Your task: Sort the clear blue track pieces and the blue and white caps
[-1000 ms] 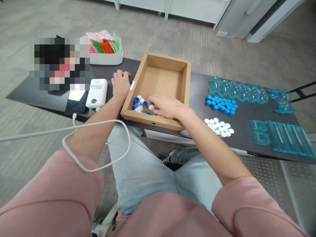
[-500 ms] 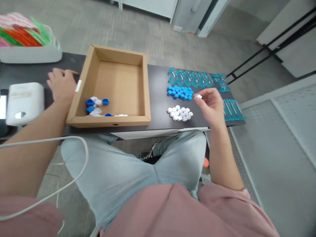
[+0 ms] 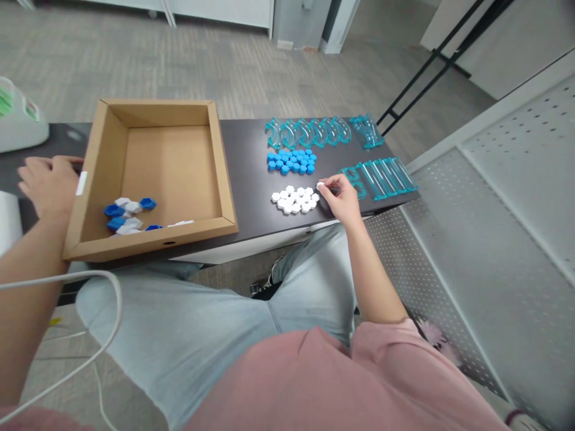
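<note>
My right hand (image 3: 342, 197) pinches a small white hexagonal piece (image 3: 320, 186) at the right edge of a cluster of white hexagonal pieces (image 3: 294, 199) on the dark table (image 3: 250, 173). A cluster of blue hexagonal pieces (image 3: 290, 161) lies just behind. My left hand (image 3: 49, 184) rests curled on the table against the left wall of a cardboard box (image 3: 220, 173). Inside the box, at its near left corner, lie several blue and white hexagonal pieces (image 3: 128, 215).
Clear blue curved track pieces (image 3: 309, 131) line the table's far edge, and straight blue track pieces (image 3: 381, 176) lie at the right end. A white cable (image 3: 90, 353) crosses my lap. A white container (image 3: 18, 120) stands far left. A perforated metal panel (image 3: 494, 239) is on the right.
My right hand left the box with a white piece, swung right and came down at the white cluster. The view turned right. My left hand stayed by the box.
</note>
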The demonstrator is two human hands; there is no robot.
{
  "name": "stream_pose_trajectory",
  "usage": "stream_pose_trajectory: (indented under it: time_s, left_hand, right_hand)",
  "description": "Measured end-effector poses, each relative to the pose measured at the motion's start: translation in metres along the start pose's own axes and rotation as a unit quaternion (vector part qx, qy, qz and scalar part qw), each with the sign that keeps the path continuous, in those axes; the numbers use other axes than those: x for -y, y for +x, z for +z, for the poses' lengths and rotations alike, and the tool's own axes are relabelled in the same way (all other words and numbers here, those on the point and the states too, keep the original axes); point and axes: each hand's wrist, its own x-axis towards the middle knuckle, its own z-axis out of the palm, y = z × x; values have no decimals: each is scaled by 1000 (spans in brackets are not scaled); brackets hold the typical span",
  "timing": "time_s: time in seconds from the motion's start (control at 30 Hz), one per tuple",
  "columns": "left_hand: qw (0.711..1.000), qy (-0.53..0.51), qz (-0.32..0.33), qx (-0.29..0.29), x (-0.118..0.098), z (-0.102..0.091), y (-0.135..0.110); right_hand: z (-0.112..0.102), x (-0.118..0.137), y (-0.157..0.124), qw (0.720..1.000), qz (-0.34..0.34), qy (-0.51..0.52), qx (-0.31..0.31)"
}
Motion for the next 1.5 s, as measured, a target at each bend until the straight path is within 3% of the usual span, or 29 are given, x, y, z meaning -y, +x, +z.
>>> stream_pose_trajectory:
  time_s: [0.17,0.47,0.73,0.9,1.07,1.23,1.5]
  left_hand:
    - [999,36,-9,-12,2,7,11]
    - [1000,14,-3,-14,5,9,13]
    - [1000,20,6,-16,4,8,10]
    - [1000,22,9,-10,2,6,7]
    - [999,29,14,-18,4,7,5]
    - [1000,20,17,-12,3,6,3]
    - [1000,12,18,-8,2,6,4]
  right_hand:
    - [1,-6,-1,1000,-10,-22,8]
    - [3,-9,-3,999,-23,-44,13]
    - [3,-12,-5,995,-33,-91,-25]
    - [1,0,-16,975,-122,-173,64]
    - [18,21,-27,944,-161,-253,137]
    - [34,31,-28,932,-158,-294,145]
    - [33,31,-29,933,-163,-294,127]
